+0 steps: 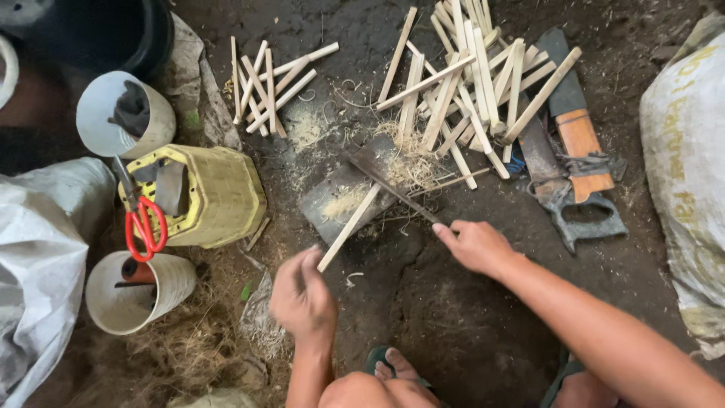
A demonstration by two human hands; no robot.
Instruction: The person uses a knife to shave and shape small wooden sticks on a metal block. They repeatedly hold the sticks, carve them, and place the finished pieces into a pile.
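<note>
My left hand [302,293] grips the near end of a pale wooden stick [350,227] that slants up and to the right. Its far end rests on a flat dark slab [332,198] on the dirt floor. My right hand [474,245] holds the handle of a long dark knife [393,189], whose blade lies across the stick's upper end. Curly wood shavings [411,162] are heaped by the blade.
A big pile of cut sticks [472,83] lies at the top right, a smaller pile [268,83] at the top left. Saws [578,174] rest to the right. A yellow basket [215,196], red-handled scissors [146,227], two white pots [136,291] and sacks [683,151] surround the spot.
</note>
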